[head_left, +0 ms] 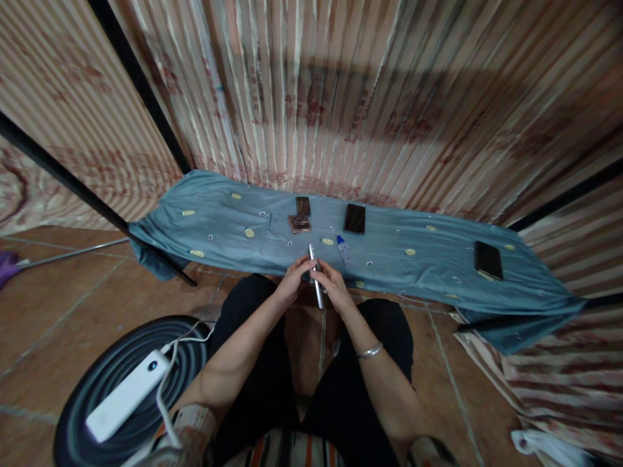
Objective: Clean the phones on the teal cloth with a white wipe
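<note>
A phone (318,292), turned edge-on so that its thin silver side shows, is held upright between both hands over the near edge of the cloth-covered bench. My left hand (294,277) is closed on its left side. My right hand (333,283) grips it from the right, and its wrist wears a silver bangle. Just beyond the right hand lies a small clear tube or bottle with a blue cap (343,250). Farther back rest a dark phone (355,219) and a small dark rectangular item (302,205), with a blurred brownish piece (299,224) touching it.
Another dark phone (488,260) lies toward the right end of the blue patterned cloth (379,256). Black poles (141,87) and striped curtains (311,97) enclose the bench. At lower left, a white power bank (127,395) with a cable sits on a round black stool (187,383).
</note>
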{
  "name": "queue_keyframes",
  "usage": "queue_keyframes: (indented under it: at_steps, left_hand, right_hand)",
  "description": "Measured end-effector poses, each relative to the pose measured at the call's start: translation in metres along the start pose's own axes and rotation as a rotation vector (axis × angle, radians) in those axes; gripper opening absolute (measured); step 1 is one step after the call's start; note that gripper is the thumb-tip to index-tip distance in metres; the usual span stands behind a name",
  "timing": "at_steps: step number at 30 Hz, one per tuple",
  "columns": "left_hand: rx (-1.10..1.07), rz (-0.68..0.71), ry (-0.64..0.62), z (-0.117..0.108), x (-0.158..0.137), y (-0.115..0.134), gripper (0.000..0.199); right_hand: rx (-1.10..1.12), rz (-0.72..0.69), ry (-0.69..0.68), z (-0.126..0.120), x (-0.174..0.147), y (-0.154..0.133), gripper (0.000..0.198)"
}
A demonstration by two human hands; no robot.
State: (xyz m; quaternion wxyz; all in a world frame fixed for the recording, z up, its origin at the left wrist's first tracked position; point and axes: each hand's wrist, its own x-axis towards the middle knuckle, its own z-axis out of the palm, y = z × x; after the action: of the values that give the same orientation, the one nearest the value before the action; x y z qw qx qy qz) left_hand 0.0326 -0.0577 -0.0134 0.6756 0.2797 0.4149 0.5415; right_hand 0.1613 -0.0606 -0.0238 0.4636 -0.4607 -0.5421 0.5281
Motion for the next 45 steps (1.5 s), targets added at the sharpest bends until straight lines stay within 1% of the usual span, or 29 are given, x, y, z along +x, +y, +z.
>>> queue_keyframes:
  at_steps: [3,5,10,16,21,26,31,37,39,42,45]
  left_hand:
    - [0.0,-0.016,-0.006,0.0,-0.001,0.003,0.043]
    - [-0.008,-0.033,0.014,0.0,-0.001,0.005,0.047]
    - [-0.016,-0.072,0.107,0.001,0.0,0.006,0.065]
    - [-0.047,-0.018,0.153,0.003,-0.001,0.011,0.092]
    - [-0.072,0.043,0.177,-0.001,0.004,0.015,0.102]
    - [-0.06,0.059,0.252,-0.007,0.008,0.019,0.11]
    - [-0.064,0.081,0.279,-0.01,0.009,0.024,0.109]
    - [-0.038,0.108,0.328,-0.01,0.01,0.025,0.113]
    - [-0.038,0.105,0.323,-0.01,0.01,0.025,0.112]
    - [-0.092,0.109,0.299,-0.008,0.01,0.025,0.102]
    - [-0.16,0.107,0.27,-0.006,0.01,0.022,0.08]
  right_hand:
    - [0.017,0.009,-0.018,0.0,-0.002,-0.002,0.046]
    - [0.03,0.006,-0.027,0.0,-0.004,-0.004,0.045]
    - [0.059,0.021,-0.04,0.0,-0.006,-0.006,0.049]
    - [0.156,0.098,-0.068,0.004,-0.009,-0.001,0.051]
    - [0.26,0.17,-0.095,0.008,-0.012,0.006,0.051]
    - [0.303,0.191,-0.14,0.008,-0.015,0.021,0.051]
    - [0.288,0.263,-0.178,0.006,-0.025,0.027,0.06]
    - [0.307,0.313,-0.189,0.007,-0.037,0.02,0.051]
    - [0.325,0.318,-0.184,0.007,-0.039,0.017,0.049]
    - [0.37,0.315,-0.167,0.007,-0.04,0.015,0.05]
    - [0.438,0.316,-0.142,0.005,-0.039,0.013,0.053]
